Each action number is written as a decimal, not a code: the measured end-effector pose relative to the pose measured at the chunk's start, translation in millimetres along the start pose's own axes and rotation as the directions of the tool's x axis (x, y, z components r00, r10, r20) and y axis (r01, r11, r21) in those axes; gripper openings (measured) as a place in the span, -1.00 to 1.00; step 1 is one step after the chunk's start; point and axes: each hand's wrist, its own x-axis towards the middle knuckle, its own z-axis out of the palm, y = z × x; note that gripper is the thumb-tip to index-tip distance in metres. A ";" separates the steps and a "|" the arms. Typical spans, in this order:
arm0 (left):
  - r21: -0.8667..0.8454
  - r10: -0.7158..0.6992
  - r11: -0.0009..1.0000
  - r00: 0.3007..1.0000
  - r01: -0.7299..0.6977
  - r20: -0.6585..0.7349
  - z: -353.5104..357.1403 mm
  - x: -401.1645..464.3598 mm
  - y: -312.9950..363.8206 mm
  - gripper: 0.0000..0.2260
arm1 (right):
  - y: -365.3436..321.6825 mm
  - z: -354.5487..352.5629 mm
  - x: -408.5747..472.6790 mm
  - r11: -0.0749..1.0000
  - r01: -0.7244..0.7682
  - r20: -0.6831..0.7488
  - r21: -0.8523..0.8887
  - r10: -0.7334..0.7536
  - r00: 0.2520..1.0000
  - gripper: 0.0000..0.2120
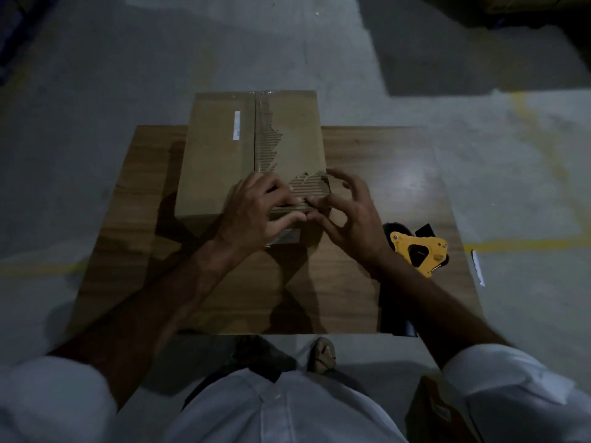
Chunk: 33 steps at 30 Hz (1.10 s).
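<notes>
Centre frame: left hand [262, 207] fingers curled, clamping cardboard box [220, 155] near edge; right hand [350, 215] pinches, seemingly, a tape end [306, 204] (dim view). Step: likely peeling. Next: steady pull along seam.

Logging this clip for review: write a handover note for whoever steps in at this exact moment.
Left hand grips the cardboard box at its near top edge.
Right hand pinches that same edge with thumb and forefinger; whether tape is in the pinch is unclear.
Box stands on the wooden table; the yellow tape dispenser lies to its right, untouched.
Done: glossy tape shows at the seam's far end; the top's paper is torn.
Left: probably sealing the near end of the seam.
</notes>
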 end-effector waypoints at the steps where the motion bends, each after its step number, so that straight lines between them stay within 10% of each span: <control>1: 0.014 -0.016 1.000 1.000 0.016 -0.007 3.4 -1.0 1.1 -0.70 | 0.1 3.3 -3.2 1.000 -0.016 -0.011 -0.003 0.016 1.000 -0.70; 21: -0.114 0.004 0.993 0.972 0.024 0.235 -29.8 2.4 -17.3 -0.53 | -32.1 18.3 3.4 0.989 -0.065 0.036 -0.136 0.071 0.997 -0.59; 33: -0.110 -0.097 0.988 0.990 0.108 0.105 -30.9 -14.3 -23.8 -0.69 | -41.3 37.0 11.6 0.969 -0.025 0.003 -0.244 0.026 1.000 -0.61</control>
